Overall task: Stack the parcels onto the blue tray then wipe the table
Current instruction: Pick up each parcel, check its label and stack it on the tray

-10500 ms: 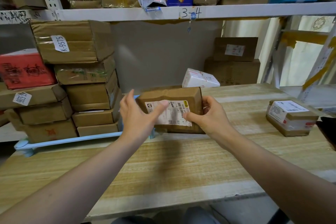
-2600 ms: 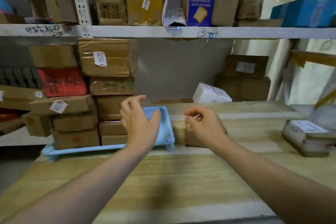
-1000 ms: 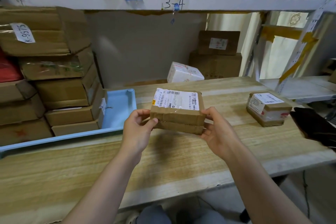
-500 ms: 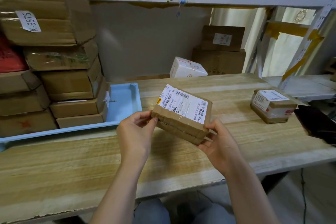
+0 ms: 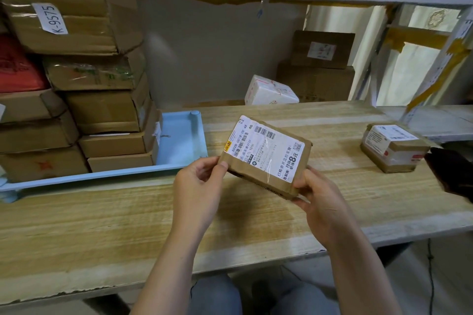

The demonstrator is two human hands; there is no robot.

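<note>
hands (image 5: pixel 258 193) holding labelled parcel (image 5: pixel 266 155), table (image 5: pixel 102 215)

Bare blue tray (image 5: pixel 179 140) end beside stacked parcels (image 5: pixel 112 110); open tabletop (image 5: pixel 332 120) between held parcel (image 5: pixel 266 153) and labelled box (image 5: pixel 394 147)

Dark object (image 5: pixel 453 174) cut off right.

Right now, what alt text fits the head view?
Both hands, left hand and right hand, hold a tilted brown parcel above the wooden table. Stacked parcels fill the blue tray; another labelled parcel sits right.
</note>
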